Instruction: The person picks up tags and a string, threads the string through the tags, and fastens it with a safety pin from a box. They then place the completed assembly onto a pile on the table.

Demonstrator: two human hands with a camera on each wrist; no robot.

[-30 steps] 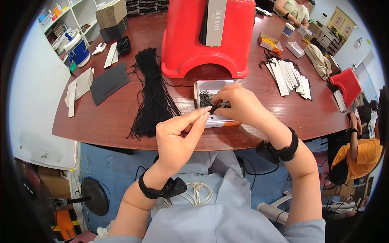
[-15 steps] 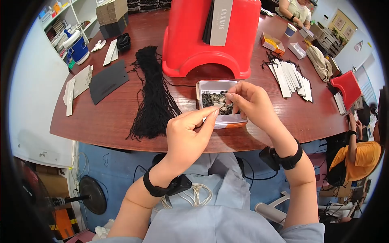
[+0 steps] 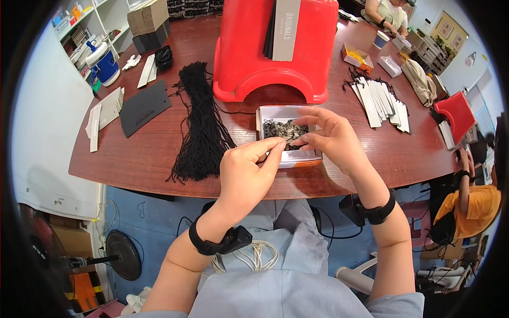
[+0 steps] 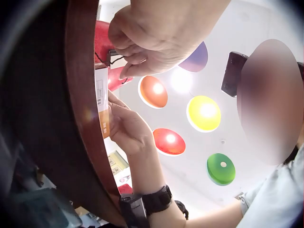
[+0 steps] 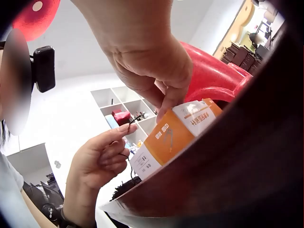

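A small open box (image 3: 301, 157) with white inner walls stands near the table's front edge, with a heap of small dark looped pieces (image 3: 275, 129) inside. My left hand (image 3: 248, 168) pinches a thin black cord between thumb and forefinger at the box's near left side; the cord (image 5: 133, 122) shows in the right wrist view. Over the box's right part, my right hand (image 3: 335, 139) has its fingers spread and slightly bent; whether they touch any piece is hard to tell. In the right wrist view its fingertips are partly hidden behind the orange-and-white box (image 5: 173, 142).
Left of the box lies a bundle of black cords (image 3: 199, 127). Behind it stands a red stool (image 3: 270, 79) bearing grey and black tags (image 3: 286, 32). White strips (image 3: 374, 103) with black cords lie right; grey and dark cards (image 3: 144, 108) lie left.
From a second ago, the hands have parted and both shifted slightly right. The right hand's fingers have come away from the left fingertips and spread over the box. The left hand keeps its pinch.
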